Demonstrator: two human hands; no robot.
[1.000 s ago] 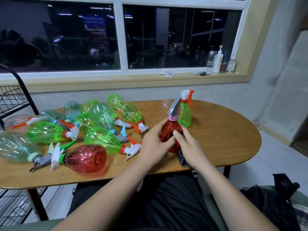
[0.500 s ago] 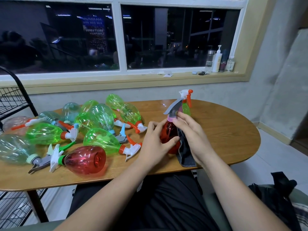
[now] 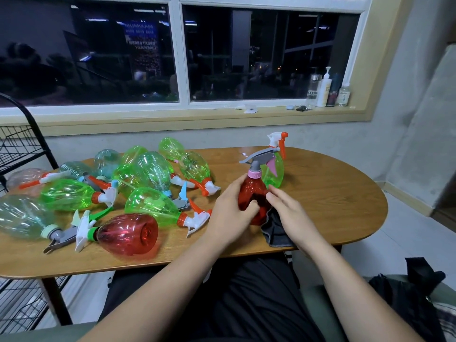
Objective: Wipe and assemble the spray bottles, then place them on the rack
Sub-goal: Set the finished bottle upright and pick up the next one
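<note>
A red spray bottle (image 3: 252, 191) with a pink collar and grey trigger head stands upright near the table's front edge. My left hand (image 3: 233, 213) grips its left side, thumb across the front. My right hand (image 3: 290, 213) holds a dark grey cloth (image 3: 275, 230) against the bottle's lower right side. Just behind stands a green spray bottle (image 3: 275, 174) with a white and orange head. Several green, clear and red bottles lie in a heap on the left half of the table, among them a red bottle on its side (image 3: 127, 233).
The oval wooden table (image 3: 333, 198) has bare surface on its right half. A black wire rack (image 3: 22, 146) stands at the far left. Small bottles (image 3: 324, 88) stand on the window sill. A dark bag (image 3: 414, 292) lies at lower right.
My right hand slid with the cloth from the bottle's neck down to its lower right side. My left hand stayed gripping the bottle.
</note>
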